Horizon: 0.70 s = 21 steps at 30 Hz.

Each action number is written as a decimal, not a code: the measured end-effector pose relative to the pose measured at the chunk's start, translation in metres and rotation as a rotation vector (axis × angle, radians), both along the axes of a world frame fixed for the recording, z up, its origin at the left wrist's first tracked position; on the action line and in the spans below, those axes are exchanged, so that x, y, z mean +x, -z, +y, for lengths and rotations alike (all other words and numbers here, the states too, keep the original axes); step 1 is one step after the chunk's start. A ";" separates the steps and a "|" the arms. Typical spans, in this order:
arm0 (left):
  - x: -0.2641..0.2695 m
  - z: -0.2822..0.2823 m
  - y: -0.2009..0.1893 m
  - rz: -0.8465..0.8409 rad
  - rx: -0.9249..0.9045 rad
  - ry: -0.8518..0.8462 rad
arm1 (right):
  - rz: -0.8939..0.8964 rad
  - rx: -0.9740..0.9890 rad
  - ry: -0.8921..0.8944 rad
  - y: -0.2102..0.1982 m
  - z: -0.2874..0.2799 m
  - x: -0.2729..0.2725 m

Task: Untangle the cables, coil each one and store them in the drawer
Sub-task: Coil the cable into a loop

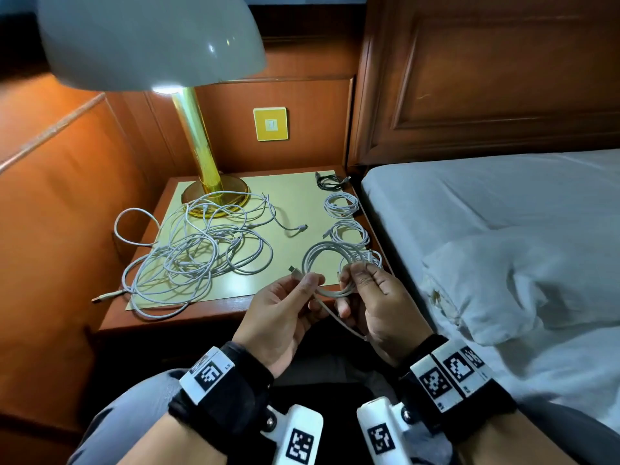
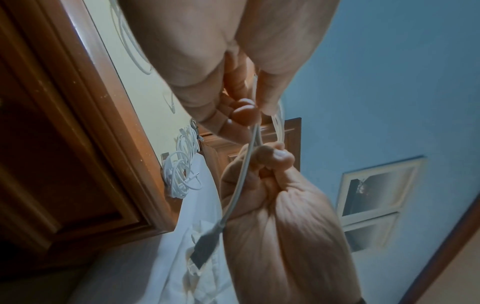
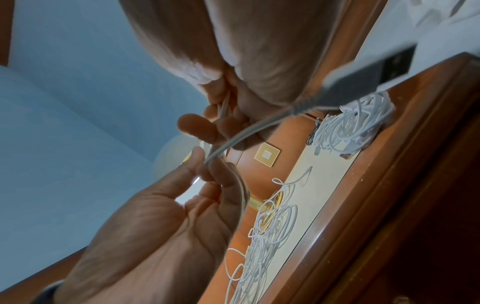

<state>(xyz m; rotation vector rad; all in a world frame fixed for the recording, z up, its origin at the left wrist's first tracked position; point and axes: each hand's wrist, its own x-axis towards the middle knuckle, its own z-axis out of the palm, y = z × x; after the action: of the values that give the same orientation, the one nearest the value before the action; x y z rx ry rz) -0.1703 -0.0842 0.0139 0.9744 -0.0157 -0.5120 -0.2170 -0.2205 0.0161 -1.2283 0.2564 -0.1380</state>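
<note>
Both hands, left (image 1: 285, 307) and right (image 1: 375, 303), pinch one half-wound coil (image 1: 335, 263), fingers curled on it. Loose tail (image 1: 339, 318) dangles; a slack pinch likely lets loops spring open or snag the tangle (image 1: 194, 253).

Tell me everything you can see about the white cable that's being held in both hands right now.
The cable is thin, white and smooth, plastic-looking, wound into several loose loops held above the nightstand's front right corner. The left hand pinches it near one plug, which sticks out past the fingertips. The right hand grips the gathered loops. A free tail hangs down between the hands, ending in a flat grey plug with a dark tip. It appears clear of the tangled pile.
</note>
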 end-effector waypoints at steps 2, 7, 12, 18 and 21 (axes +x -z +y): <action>0.000 0.000 -0.002 0.003 -0.017 -0.043 | 0.016 -0.099 -0.003 0.002 0.000 0.000; 0.005 0.004 -0.001 -0.006 -0.048 -0.105 | 0.074 -0.401 -0.076 0.007 -0.008 0.004; 0.014 0.010 -0.005 -0.031 -0.099 -0.184 | 0.165 -0.462 -0.279 0.002 -0.021 -0.002; 0.019 0.016 -0.007 -0.002 -0.139 -0.149 | 0.167 -0.265 -0.095 0.000 -0.034 0.002; 0.013 0.014 -0.008 0.004 -0.134 -0.059 | 0.134 0.007 0.045 -0.001 -0.033 0.006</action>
<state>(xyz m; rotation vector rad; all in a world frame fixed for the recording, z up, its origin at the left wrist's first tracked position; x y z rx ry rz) -0.1573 -0.0698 0.0222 0.8409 -0.0177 -0.4531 -0.2113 -0.2533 0.0166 -1.2271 0.4009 -0.0935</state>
